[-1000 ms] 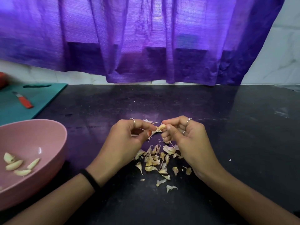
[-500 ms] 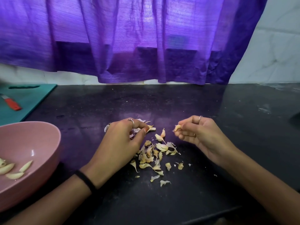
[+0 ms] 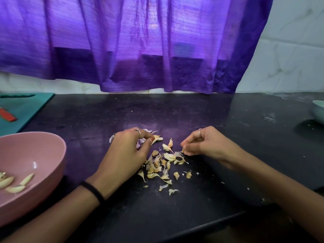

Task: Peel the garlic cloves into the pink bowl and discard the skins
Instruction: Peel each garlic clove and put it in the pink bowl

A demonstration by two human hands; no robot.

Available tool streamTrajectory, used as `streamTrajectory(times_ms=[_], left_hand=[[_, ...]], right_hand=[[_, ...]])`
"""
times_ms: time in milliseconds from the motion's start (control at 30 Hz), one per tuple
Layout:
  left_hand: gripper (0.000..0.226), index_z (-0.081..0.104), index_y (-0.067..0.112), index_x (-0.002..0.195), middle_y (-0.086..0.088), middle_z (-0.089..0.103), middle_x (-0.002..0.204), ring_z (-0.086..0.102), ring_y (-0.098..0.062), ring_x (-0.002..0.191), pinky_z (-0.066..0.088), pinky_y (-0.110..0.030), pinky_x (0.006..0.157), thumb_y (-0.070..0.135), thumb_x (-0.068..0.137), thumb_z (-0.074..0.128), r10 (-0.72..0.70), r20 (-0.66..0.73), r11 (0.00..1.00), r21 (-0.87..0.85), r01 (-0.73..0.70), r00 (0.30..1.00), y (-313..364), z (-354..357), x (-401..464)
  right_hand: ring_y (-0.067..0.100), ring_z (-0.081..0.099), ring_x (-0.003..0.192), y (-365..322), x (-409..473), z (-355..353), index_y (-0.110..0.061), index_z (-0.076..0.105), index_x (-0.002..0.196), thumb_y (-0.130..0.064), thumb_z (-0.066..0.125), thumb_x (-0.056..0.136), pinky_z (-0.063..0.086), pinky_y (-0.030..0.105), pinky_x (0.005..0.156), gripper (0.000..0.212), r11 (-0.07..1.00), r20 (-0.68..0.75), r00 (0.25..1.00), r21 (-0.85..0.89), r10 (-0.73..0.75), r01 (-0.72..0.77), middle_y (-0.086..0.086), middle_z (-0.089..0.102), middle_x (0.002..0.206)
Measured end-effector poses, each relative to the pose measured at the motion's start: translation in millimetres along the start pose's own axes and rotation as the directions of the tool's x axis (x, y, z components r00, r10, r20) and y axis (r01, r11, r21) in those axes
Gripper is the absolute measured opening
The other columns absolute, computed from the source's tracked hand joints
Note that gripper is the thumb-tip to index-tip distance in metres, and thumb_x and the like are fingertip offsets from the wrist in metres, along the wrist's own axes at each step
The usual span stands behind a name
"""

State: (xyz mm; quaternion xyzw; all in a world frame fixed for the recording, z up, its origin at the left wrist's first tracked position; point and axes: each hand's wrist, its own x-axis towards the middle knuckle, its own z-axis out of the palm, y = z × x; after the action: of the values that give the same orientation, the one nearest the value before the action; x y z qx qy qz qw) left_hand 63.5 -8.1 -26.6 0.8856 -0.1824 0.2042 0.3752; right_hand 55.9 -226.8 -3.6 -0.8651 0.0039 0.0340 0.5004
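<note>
My hands had split apart since a second earlier. My left hand (image 3: pixel 130 151) dropped to the garlic skins (image 3: pixel 162 165) mid-counter, fingers curled; whether it gripped a clove, I couldn't tell. My right hand (image 3: pixel 201 143) pinched a skin scrap, lowered beside the pile. Peeled cloves (image 3: pixel 14 183) lay in the pink bowl (image 3: pixel 52 155) at the counter's left edge. Skins not yet discarded.

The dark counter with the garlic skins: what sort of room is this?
Most likely a home kitchen: a dark stone-like counter against a pale tiled wall, a teal cutting board, and a pink bowl holding peeled garlic cloves.
</note>
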Motion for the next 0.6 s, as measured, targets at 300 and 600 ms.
streamTrajectory(times_ms=[300, 600], left_hand=[[0.017, 0.073, 0.019, 0.101, 0.005, 0.069, 0.101, 0.058, -0.006, 0.082, 0.044, -0.022, 0.070, 0.023, 0.092, 0.059, 0.020, 0.029, 1.000, 0.007, -0.020, 0.999, 0, 0, -1], [0.017, 0.073, 0.020, 0.101, 0.007, 0.069, 0.101, 0.058, -0.005, 0.082, 0.042, -0.016, 0.067, 0.023, 0.092, 0.059, 0.025, 0.022, 0.999, 0.023, -0.025, 0.999, 0, 0, 0]], right_hand=[[0.013, 0.067, 0.061, -15, 11, -9, -0.002, 0.072, 0.083, -0.005, 0.072, 0.083, 0.055, 0.020, 0.064, 0.002, 0.963, 0.120, 0.992, -0.268, 0.046, -0.012, 0.012, 0.072, 0.071], [0.004, 0.055, 0.046, -47, 12, -28, 0.006, 0.066, 0.079, 0.008, 0.061, 0.086, 0.043, 0.012, 0.045, 0.009, 1.000, 0.129, 0.992, -0.012, -0.014, 0.016, 0.008, 0.063, 0.061]])
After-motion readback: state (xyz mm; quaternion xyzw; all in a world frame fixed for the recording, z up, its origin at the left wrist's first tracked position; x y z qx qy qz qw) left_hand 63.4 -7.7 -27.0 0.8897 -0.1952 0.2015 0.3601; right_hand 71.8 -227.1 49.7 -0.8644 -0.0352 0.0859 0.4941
